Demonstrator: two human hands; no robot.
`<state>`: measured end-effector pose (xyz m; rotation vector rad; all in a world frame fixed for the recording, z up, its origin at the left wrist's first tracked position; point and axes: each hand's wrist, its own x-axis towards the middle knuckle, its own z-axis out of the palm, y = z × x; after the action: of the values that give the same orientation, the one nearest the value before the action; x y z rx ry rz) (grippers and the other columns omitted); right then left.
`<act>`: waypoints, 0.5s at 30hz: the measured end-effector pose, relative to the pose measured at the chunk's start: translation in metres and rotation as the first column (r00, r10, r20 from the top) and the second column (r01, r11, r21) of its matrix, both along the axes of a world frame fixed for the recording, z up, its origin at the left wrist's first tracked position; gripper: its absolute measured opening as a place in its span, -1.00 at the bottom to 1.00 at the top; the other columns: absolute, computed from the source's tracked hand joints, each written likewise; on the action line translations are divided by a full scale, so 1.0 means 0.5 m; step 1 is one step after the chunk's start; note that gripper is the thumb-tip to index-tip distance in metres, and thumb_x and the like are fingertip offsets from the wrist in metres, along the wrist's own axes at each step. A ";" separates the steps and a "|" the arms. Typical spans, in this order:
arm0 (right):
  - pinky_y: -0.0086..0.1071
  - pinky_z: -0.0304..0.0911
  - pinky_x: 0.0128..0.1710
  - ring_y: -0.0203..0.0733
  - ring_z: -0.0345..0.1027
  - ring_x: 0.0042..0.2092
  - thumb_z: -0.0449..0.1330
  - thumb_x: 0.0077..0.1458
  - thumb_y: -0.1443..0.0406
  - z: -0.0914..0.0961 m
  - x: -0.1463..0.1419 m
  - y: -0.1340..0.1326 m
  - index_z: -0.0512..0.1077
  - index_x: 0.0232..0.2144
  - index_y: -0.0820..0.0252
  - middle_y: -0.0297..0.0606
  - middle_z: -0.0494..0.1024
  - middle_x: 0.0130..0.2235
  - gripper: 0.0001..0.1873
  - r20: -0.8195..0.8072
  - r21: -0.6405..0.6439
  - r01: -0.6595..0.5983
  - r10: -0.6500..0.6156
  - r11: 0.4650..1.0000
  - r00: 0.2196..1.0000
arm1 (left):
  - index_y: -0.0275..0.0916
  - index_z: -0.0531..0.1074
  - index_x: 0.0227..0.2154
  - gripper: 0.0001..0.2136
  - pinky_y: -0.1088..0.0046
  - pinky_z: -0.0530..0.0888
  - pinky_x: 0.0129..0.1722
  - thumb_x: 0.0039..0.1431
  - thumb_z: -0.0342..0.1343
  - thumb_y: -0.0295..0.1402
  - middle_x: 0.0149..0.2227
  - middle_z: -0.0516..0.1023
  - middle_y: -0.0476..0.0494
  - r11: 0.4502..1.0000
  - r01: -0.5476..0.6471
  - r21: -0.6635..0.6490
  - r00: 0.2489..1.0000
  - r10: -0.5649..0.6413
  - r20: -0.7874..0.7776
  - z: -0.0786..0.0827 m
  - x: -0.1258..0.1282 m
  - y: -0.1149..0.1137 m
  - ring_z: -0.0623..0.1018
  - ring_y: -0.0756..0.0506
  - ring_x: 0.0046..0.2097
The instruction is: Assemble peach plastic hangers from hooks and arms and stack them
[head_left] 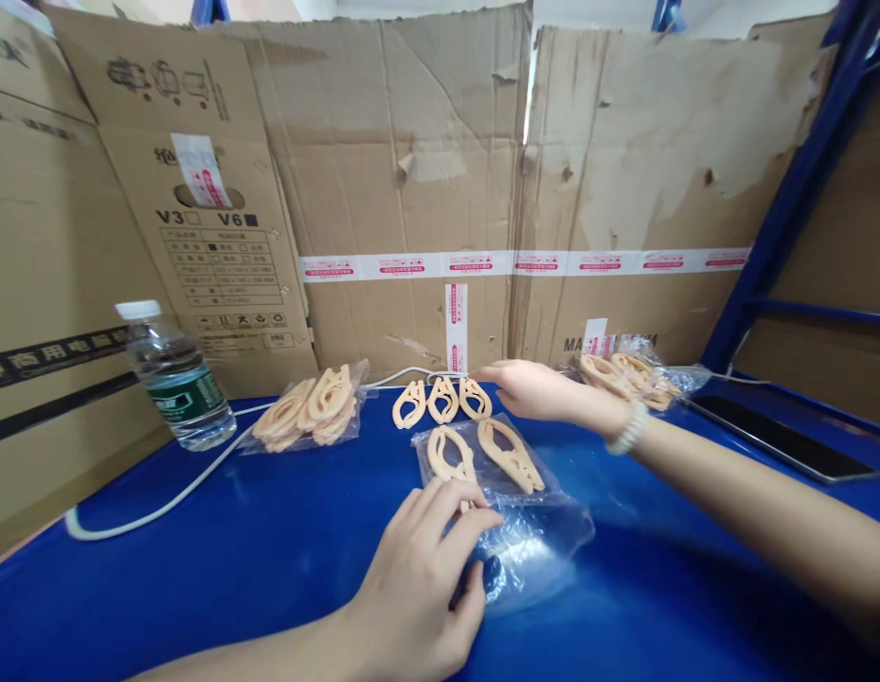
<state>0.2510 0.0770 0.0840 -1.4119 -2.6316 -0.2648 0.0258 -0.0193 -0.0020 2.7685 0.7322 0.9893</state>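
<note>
My left hand (pixel 418 578) presses down on a clear plastic bag (pixel 531 535) lying on the blue table (pixel 269 540), thumb and fingers pinching its near edge. Two peach plastic clips (pixel 511 455) lie on the bag's far part. My right hand (pixel 531 388), with a bead bracelet at the wrist, reaches left with fingers stretched toward three loose peach clips (pixel 443 400) lined up near the cardboard wall; its fingertips are at the rightmost one.
A filled bag of clips (pixel 312 412) lies at the left, another filled bag (pixel 628 374) behind my right wrist. A water bottle (pixel 173 374) stands far left. A white cable (pixel 162 502) runs across. A dark phone (pixel 777 438) lies right. Cardboard walls (pixel 411 189) enclose the back.
</note>
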 end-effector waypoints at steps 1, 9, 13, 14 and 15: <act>-0.36 0.26 -0.09 -0.15 0.42 -0.07 0.04 0.13 0.52 -0.018 0.007 0.039 0.38 0.05 0.28 -0.04 0.51 -0.01 -0.57 0.031 -0.023 -0.002 0.002 1.000 1.000 | -0.19 0.33 -0.06 -0.59 0.14 0.43 -0.18 -0.01 -0.01 -0.60 -0.09 0.40 -0.23 1.000 0.008 0.001 1.000 -0.008 0.006 0.000 0.000 0.000 0.42 -0.24 -0.12; -0.36 0.23 -0.04 -0.07 0.33 0.06 0.05 0.11 0.54 -0.089 0.036 0.172 0.35 0.12 0.18 -0.02 0.30 0.18 -0.47 0.142 -0.048 -0.011 0.018 0.999 0.990 | -0.18 0.35 -0.13 -0.61 0.22 0.42 -0.29 -0.07 -0.01 -0.58 -0.19 0.43 -0.21 0.997 0.034 0.063 0.996 -0.039 0.083 -0.016 0.003 0.014 0.45 -0.22 -0.21; -0.33 0.25 -0.10 0.01 0.35 -0.01 0.14 0.01 0.51 -0.084 0.071 0.158 0.45 -0.07 0.38 0.07 0.43 -0.01 -0.61 0.178 -0.014 0.069 -0.065 0.998 0.982 | -0.18 0.36 -0.14 -0.62 0.24 0.40 -0.31 -0.07 -0.01 -0.58 -0.21 0.43 -0.21 0.997 0.052 0.060 0.993 -0.058 0.102 -0.025 0.004 0.023 0.45 -0.21 -0.22; -0.31 0.25 -0.10 0.03 0.35 -0.02 0.16 -0.03 0.50 -0.083 0.083 0.148 0.46 -0.11 0.42 0.09 0.44 -0.03 -0.63 0.184 -0.005 0.092 -0.089 0.996 0.979 | -0.18 0.36 -0.14 -0.62 0.24 0.40 -0.31 -0.06 -0.02 -0.59 -0.20 0.44 -0.21 0.997 0.054 0.056 0.993 -0.060 0.105 -0.026 0.004 0.024 0.45 -0.21 -0.22; -0.29 0.25 -0.10 0.05 0.35 -0.04 0.18 -0.06 0.49 -0.082 0.095 0.137 0.47 -0.14 0.44 0.12 0.43 -0.03 -0.65 0.190 0.002 0.113 -0.112 0.994 0.976 | -0.19 0.37 -0.14 -0.62 0.25 0.39 -0.31 -0.05 -0.02 -0.60 -0.20 0.44 -0.21 0.997 0.056 0.050 0.993 -0.061 0.106 -0.025 0.004 0.023 0.45 -0.20 -0.22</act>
<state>0.2985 0.1453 0.0429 -1.6164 -2.7055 -0.4215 0.0281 -0.0077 -0.0145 2.7336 0.6167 1.1476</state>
